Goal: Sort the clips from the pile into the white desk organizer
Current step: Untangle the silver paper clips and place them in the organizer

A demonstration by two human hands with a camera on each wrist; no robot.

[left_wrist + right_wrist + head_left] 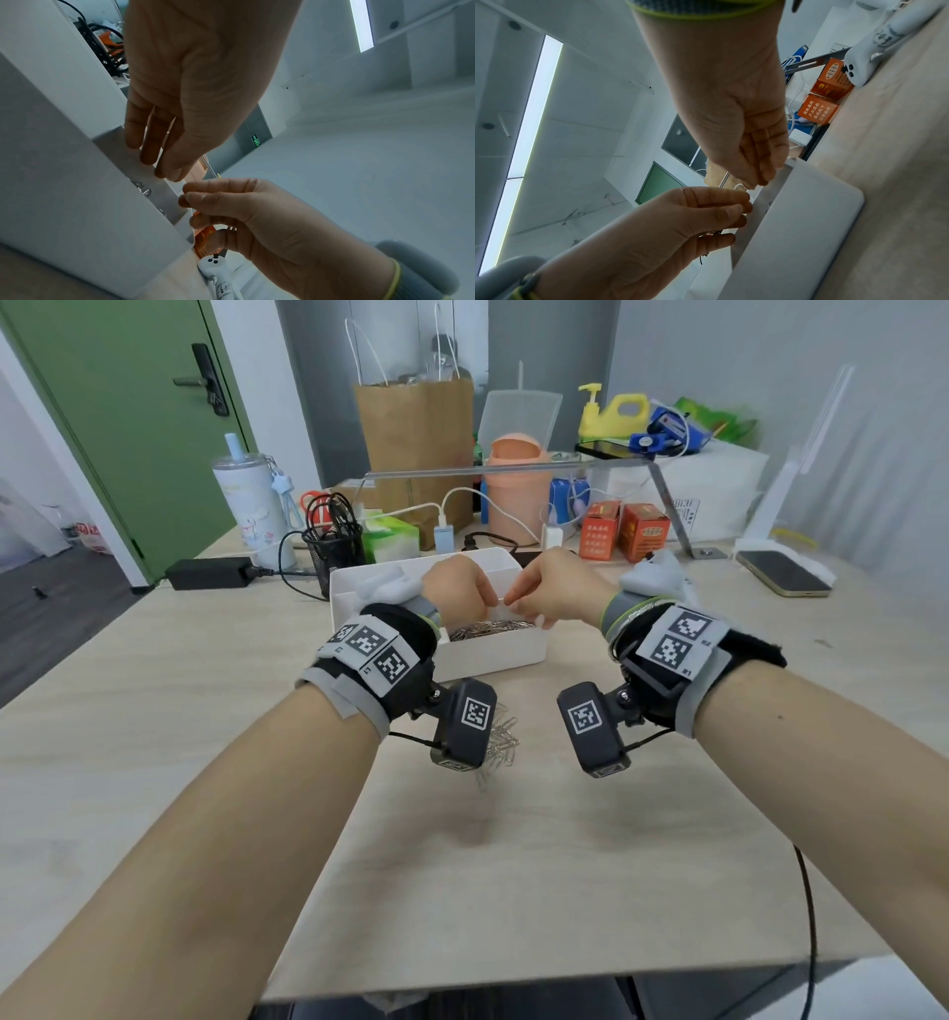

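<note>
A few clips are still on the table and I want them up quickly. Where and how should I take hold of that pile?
Come straight down and pinch the pile of clips at its right edge, clear of the left wrist camera. They lie flat and tangled on the table, so fingers closing from both sides should probably lift a cluster.

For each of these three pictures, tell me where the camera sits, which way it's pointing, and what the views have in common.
Head: on the head, looking forward and down at both forearms, left hand and right hand over the white organizer.
Left wrist: under the left wrist, looking up along the left hand toward the ceiling.
Right wrist: under the right wrist, looking up along the right hand.
Shared: both hands and the organizer appear in every view.
</note>
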